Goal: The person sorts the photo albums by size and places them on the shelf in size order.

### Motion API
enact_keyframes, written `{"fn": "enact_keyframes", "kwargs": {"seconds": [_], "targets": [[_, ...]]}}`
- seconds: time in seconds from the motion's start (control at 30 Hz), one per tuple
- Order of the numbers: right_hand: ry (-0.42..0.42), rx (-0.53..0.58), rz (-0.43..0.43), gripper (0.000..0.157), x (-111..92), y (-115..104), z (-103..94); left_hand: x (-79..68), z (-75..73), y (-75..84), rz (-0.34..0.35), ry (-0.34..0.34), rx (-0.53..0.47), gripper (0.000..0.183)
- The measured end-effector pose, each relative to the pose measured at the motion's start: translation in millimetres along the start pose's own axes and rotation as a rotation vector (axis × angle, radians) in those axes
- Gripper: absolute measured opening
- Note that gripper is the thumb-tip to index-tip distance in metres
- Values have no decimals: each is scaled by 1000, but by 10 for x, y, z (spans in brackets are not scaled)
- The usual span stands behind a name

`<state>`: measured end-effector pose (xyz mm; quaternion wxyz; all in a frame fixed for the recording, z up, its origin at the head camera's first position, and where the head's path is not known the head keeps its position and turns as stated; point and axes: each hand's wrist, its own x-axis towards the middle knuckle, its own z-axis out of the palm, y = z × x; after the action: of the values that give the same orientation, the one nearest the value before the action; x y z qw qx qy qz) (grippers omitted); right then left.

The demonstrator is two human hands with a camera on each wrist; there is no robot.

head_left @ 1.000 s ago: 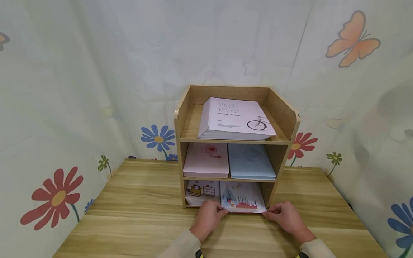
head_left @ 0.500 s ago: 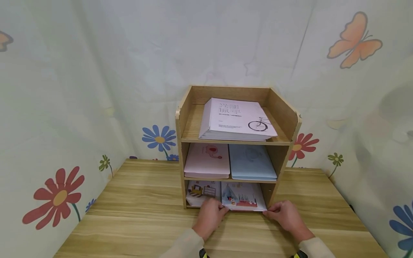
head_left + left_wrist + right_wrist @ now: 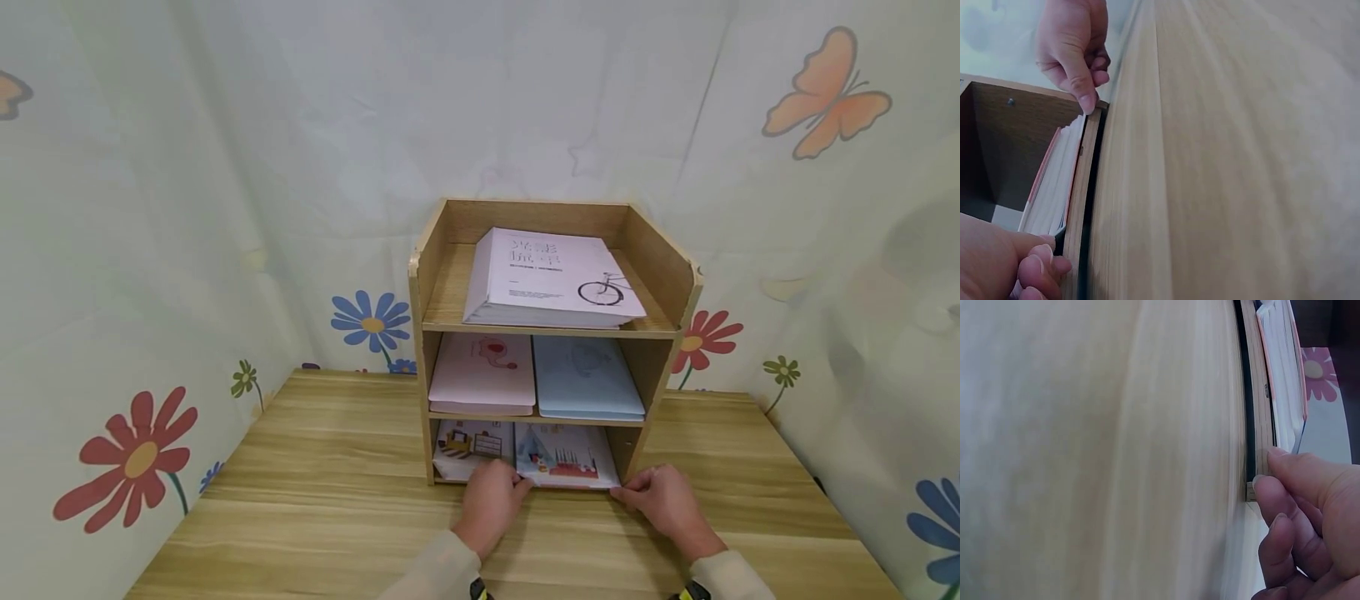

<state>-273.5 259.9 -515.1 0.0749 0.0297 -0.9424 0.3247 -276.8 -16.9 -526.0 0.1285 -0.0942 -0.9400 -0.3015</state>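
A thick white book (image 3: 566,454) with a blue tent on its cover lies flat in the right half of the wooden shelf unit's (image 3: 551,332) bottom compartment. My left hand (image 3: 489,504) grips its front left corner, thumb against the book and the other fingers curled. At the front right corner, my right hand (image 3: 666,504) holds it with thumb and forefinger beside the bottom board's edge. The left wrist view shows both hands at the ends of the page block (image 3: 1054,178). To its left lies another white book (image 3: 471,446) with a yellow vehicle picture, partly behind my left hand.
Pink folders (image 3: 483,372) and blue folders (image 3: 587,377) fill the middle level side by side. On the top level rests a thick white stack with a bicycle drawing (image 3: 551,271). A wood-grain table (image 3: 337,492) supports the unit; a flower-printed curtain (image 3: 300,167) hangs behind.
The tent-covered book has slid slightly back into the bottom compartment, with both hands staying at its front corners. The camera view has shifted a little.
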Motion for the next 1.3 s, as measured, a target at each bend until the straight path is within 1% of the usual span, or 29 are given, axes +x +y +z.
{"fn": "enact_keyframes", "kwargs": {"seconds": [0.23,0.43,0.53,0.6,0.77,0.83,0.9,1.0,1.1,1.17,1.3], "targets": [[0,-17,12,27,27,-10,13,18,6,5,3,18,-14,65],[9,-15,7,25,36,-12,20,20,-16,11,10,22,-16,65],[5,-2,6,25,26,-11,18,13,-25,9,11,13,-16,62],[3,4,0,25,16,-8,14,4,-32,9,23,12,-18,61],[-8,15,-9,22,-13,5,-1,-18,-49,16,38,-35,-44,59],[-13,17,-9,21,-23,10,-8,-24,-57,24,28,-65,-54,59],[-20,22,-8,19,-29,10,-16,-28,-56,26,24,-80,-56,59],[-32,34,1,19,-30,0,-40,-29,-57,18,26,-84,-55,58],[-41,53,5,19,-29,-6,-67,-43,-82,4,33,-95,-78,57],[-42,66,0,17,-32,-6,-89,-54,-107,-5,43,-104,-93,57],[-31,82,-33,11,-41,4,-131,-75,-170,-20,86,-103,-98,51]]}}
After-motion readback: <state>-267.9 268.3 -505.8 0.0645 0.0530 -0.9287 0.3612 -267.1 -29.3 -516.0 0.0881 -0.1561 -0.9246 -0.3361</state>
